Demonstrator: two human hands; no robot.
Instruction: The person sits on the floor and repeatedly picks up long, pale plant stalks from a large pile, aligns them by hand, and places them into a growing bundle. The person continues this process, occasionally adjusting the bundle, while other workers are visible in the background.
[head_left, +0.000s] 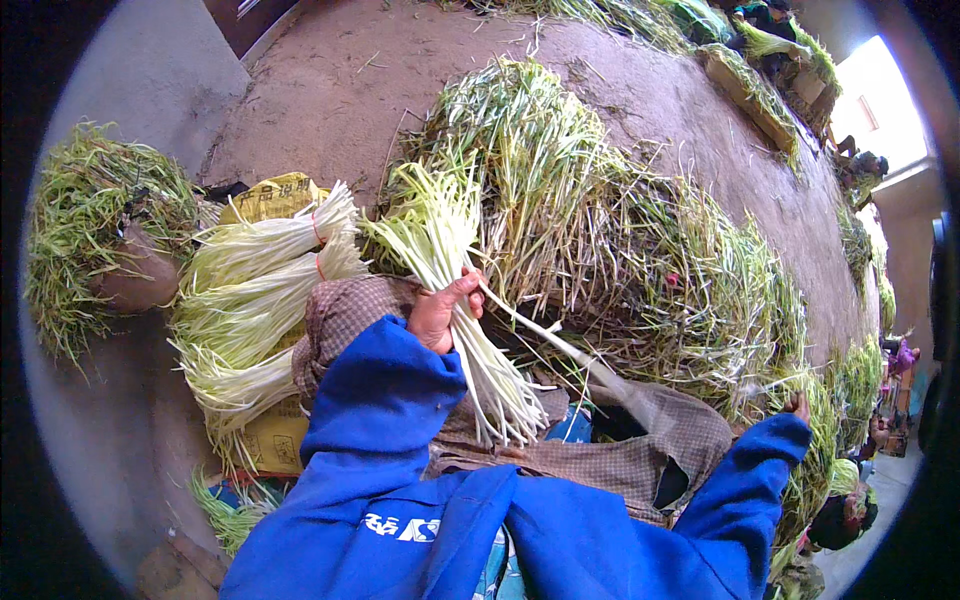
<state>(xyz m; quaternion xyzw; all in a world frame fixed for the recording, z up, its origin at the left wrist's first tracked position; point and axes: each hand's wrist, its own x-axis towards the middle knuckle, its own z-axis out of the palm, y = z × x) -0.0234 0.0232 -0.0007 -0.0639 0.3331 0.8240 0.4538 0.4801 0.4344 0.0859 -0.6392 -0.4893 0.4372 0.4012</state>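
My left hand (445, 309) is closed around a bunch of pale yellow-green leafy stalks (491, 375). Their leafy tops fan out above the fist and the white ends hang over my lap. One blurred pale stalk (559, 341) slants from beside that fist toward my right knee, which is covered by checked brown cloth (694, 420). Far out to the right, my right hand (799, 406) is beside the heap of loose stalks (660, 277). Pale wisps show near its fingers, but whether it grips them cannot be made out.
Tied bundles of pale stalks (255, 281), some with red bands, lie on a yellow printed sack (281, 442) at my left. Behind them is another leafy heap (97, 225). Other people (840, 514) sit among stalks along the right edge. Bare floor (322, 97) stretches beyond the heap.
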